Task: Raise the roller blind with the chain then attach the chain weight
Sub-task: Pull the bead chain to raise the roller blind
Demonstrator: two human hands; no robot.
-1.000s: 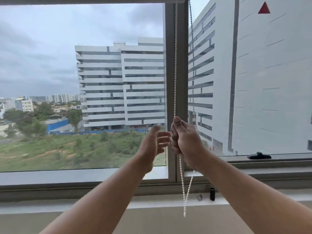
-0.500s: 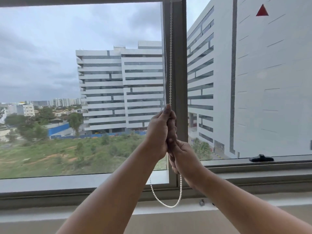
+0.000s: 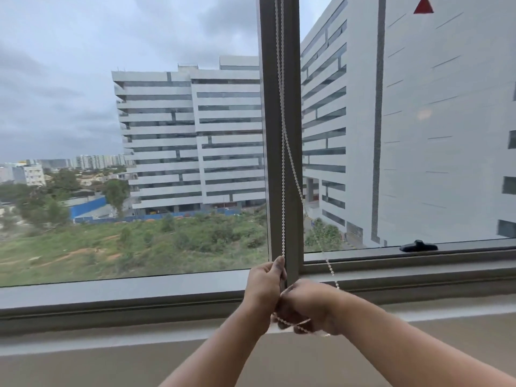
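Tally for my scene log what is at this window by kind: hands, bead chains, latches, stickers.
Bare hands: 2, the left hand and right hand
White beaded blind chain: 1
Black window latch: 1
Red triangular sticker: 1
Total: 5

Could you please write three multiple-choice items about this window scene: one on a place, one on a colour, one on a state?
1. Where is the small black window handle?
A. on the right pane's lower frame
B. on the left pane's glass
C. on the grey vertical window post

2. What colour is the thin beaded blind chain?
A. red
B. white
C. black

3. What does the left hand do?
A. hangs open
B. rests flat on the sill
C. grips the chain

Answers: 1 A, it sits at the right pane's bottom edge. 2 B, its beads look white against the post. 3 C, its fingers close around the chain, beside the right hand.
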